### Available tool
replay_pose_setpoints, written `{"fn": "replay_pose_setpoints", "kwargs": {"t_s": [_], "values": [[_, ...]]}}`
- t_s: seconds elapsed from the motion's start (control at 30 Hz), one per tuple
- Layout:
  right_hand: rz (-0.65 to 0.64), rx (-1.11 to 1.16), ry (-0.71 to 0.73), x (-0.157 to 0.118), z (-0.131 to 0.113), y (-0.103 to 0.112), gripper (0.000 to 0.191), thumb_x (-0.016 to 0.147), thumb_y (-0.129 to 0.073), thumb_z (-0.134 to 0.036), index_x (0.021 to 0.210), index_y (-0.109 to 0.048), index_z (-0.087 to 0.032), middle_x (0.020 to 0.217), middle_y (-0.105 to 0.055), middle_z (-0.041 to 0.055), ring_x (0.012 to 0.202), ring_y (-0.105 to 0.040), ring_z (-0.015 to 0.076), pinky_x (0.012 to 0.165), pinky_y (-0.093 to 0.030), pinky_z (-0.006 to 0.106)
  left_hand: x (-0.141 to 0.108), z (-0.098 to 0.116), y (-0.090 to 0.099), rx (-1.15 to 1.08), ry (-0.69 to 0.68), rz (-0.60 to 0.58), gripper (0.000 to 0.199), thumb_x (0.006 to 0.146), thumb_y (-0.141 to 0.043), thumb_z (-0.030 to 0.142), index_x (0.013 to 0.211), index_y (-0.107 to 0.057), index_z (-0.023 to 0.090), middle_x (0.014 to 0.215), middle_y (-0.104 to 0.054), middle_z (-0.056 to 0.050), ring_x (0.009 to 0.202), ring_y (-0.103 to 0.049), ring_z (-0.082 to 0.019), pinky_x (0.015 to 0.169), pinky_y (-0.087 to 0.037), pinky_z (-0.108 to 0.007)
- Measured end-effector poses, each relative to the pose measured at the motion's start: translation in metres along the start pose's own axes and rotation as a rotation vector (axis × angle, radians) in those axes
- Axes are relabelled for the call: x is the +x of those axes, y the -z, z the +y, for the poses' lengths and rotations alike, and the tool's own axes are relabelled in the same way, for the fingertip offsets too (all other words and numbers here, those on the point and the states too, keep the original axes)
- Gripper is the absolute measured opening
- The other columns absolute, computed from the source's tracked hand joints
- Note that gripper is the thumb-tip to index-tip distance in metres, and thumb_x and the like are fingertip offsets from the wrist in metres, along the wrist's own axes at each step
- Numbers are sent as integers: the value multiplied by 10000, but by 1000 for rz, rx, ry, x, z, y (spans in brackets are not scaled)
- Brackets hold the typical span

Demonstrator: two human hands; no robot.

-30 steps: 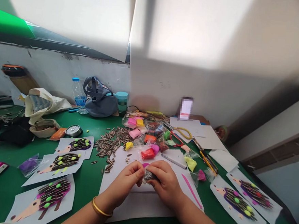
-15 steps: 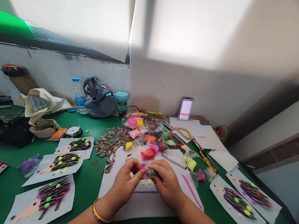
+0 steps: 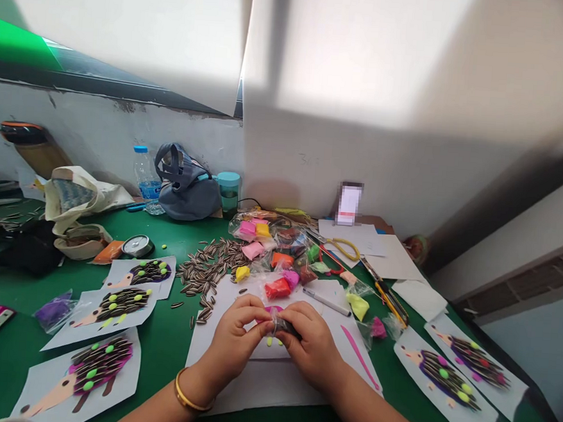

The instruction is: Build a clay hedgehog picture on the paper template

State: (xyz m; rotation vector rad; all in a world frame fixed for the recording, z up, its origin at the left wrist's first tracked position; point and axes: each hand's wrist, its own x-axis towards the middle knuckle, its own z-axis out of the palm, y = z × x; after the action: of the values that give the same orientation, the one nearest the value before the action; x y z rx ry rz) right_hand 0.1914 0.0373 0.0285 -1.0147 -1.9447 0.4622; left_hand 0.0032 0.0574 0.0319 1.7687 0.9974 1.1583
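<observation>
My left hand [image 3: 238,333] and my right hand [image 3: 311,342] meet over white paper [image 3: 230,397]. Between them is a small clear plastic bag with a dark lump [image 3: 287,328], which looks like modelling clay. The fingertips of my left hand pinch the bag's clear end; my right hand grips it around the dark part. Beneath the fingers a pink shape with small yellow-green pieces [image 3: 269,341] shows on the paper, mostly hidden. A pink strip [image 3: 359,356] lies to the right, and a grey-white pen [image 3: 326,302] rests behind my right hand.
Sunflower seeds [image 3: 212,267] are heaped at back left, beside bagged coloured clay [image 3: 277,288]. Hedgehog pictures [image 3: 106,369] lie on both sides. Scissors [image 3: 346,248] and a utility knife [image 3: 386,294] are at back right. A bag [image 3: 189,195] and bottle [image 3: 147,182] stand near the wall.
My fingers have shifted slightly on the bag, and the hands sit a touch closer together. More of the pink shape shows behind them. Otherwise the table looks the same.
</observation>
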Motion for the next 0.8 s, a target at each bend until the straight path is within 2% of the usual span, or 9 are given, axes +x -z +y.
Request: {"fn": "replay_pose_setpoints", "kwargs": {"t_s": [0.23,0.37,0.53,0.63,0.8], "values": [[-20,16,-31,2,2,1,177,925,-609,-350,1029,-652,-213,918,-651,71,862,-577,214,752,-493,351,-3,-4,-1,161,-86,-10,139,931,-548,281,839,-630,218,911,-576,-52,900,-545,-212,823,-451,-336],[-35,30,-53,3,1,2,156,918,-615,-340,1005,-657,-216,913,-651,66,862,-578,214,758,-489,349,-4,-4,-1,359,-179,-51,120,949,-467,230,888,-570,217,942,-592,-67,914,-515,-229,833,-418,-360],[-58,30,-45,2,0,1,163,921,-601,-326,1024,-664,-217,916,-660,67,868,-582,217,760,-493,352,0,-1,5,609,-206,-126,252,964,-414,258,755,-549,213,773,-559,-55,762,-472,-219,711,-379,-348],[-62,14,-42,2,1,1,164,919,-604,-331,1020,-665,-217,919,-661,69,870,-589,217,755,-496,348,3,-2,10,544,-192,-162,300,978,-431,298,726,-572,216,753,-578,-54,768,-504,-213,713,-398,-339],[-45,-16,-32,2,7,3,173,912,-621,-334,1032,-663,-216,916,-664,73,863,-595,216,762,-503,352,3,-6,12,227,-124,-89,134,935,-562,290,917,-685,241,942,-690,-60,923,-607,-218,850,-471,-350]]}}
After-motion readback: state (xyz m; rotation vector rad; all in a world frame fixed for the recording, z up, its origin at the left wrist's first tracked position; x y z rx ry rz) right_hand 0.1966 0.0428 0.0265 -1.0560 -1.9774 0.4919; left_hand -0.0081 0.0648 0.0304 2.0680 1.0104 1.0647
